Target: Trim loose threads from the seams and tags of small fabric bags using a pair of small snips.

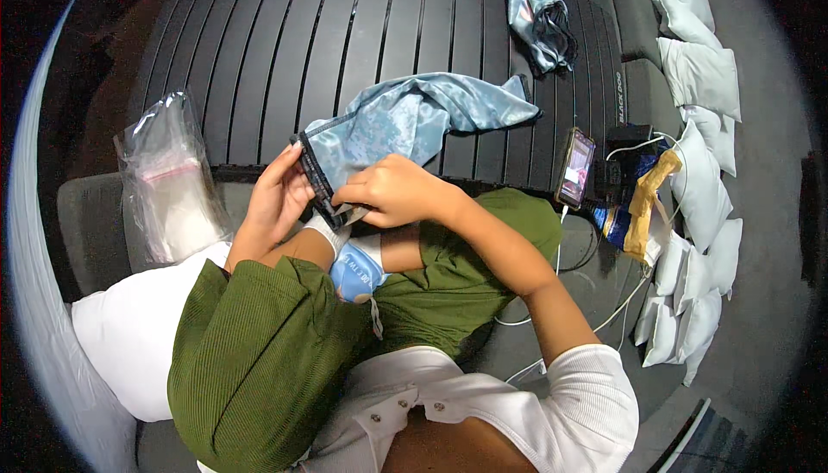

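From the head view I log the pale blue cloth (388, 115) just ahead of the hands, its long axis running from the black hem (314, 167) at left, over the table (259, 42) edge, to a tapered end at right. Left hand (274, 201) pinches the hem between thumb and fingers; right hand (392, 190) curls over its near end, nearer the cloth's body, though I cannot tell what it grips. Feet in socks (356, 273) crowd close below; a folded blue bundle (542, 23), phone (575, 167) and clear bag (177, 188) sit apart.
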Available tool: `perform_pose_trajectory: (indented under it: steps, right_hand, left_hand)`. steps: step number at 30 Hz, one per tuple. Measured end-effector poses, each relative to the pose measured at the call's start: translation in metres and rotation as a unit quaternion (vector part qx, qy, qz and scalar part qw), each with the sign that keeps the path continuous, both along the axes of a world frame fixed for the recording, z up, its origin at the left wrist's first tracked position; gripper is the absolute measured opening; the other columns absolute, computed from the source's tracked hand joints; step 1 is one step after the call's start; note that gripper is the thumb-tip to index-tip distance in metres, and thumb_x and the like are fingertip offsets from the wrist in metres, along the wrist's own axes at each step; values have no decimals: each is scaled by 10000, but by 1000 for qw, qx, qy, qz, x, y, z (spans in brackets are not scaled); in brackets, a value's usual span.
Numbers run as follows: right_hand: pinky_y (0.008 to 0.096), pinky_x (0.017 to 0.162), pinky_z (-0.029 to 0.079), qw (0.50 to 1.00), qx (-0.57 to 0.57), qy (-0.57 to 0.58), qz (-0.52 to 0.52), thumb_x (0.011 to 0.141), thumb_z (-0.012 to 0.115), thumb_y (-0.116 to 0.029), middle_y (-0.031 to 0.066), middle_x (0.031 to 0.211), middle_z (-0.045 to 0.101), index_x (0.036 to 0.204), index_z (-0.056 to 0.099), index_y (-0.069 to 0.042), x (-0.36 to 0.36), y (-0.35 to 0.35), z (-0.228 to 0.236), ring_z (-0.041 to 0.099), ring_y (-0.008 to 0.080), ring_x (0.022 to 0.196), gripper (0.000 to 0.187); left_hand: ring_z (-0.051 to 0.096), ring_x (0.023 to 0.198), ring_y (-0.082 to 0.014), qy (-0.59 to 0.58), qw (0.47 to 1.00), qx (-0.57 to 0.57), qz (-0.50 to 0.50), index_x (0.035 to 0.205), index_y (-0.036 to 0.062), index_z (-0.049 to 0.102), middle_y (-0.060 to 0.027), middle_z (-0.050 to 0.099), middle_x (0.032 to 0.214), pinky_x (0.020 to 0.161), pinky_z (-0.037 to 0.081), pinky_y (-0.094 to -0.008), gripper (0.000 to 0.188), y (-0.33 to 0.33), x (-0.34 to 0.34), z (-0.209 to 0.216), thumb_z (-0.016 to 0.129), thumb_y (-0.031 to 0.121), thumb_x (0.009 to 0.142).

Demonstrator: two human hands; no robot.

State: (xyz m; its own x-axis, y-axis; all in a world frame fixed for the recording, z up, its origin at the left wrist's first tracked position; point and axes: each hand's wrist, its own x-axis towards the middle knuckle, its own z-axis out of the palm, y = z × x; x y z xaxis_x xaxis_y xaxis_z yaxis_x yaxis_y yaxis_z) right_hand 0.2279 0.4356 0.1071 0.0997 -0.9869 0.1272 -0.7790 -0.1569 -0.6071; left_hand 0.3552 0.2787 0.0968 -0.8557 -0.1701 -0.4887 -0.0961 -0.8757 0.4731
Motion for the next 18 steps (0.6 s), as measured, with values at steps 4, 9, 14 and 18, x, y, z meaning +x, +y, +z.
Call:
perform_pose_trajectory:
  steps: [4,9,14,18]
  right_hand:
    - [368,517,455,1000,-5,-1,-2,626,582,-157,59,687,584,888,584,-117,0,0,-1,583,259,607,266]
    - [370,518,454,1000,5,1,0,617,581,-150,60,688,581,891,584,-115,0,0,-1,583,260,610,276]
    - [367,523,454,1000,10,5,1,607,580,-143,59,696,581,905,581,-116,0,0,1,583,261,614,300]
    - [365,532,456,1000,-2,-9,0,600,577,-140,61,705,581,918,577,-119,-1,1,0,583,262,619,318]
  left_hand:
    - [585,915,-161,-3,1000,-1,1,1100,27,494,-80,587,1029,788,482,-319,266,0,-1,0,415,194,910]
    - [586,923,-166,-5,1000,-2,5,1095,28,497,-85,585,1034,791,484,-329,262,1,-1,0,416,194,910]
    - [589,915,-168,-5,1000,-3,9,1088,30,499,-87,586,1025,785,489,-331,253,0,-1,1,418,190,909]
    - [585,921,-167,-6,1000,1,7,1088,26,497,-86,583,1019,790,489,-331,252,2,-1,3,410,184,912]
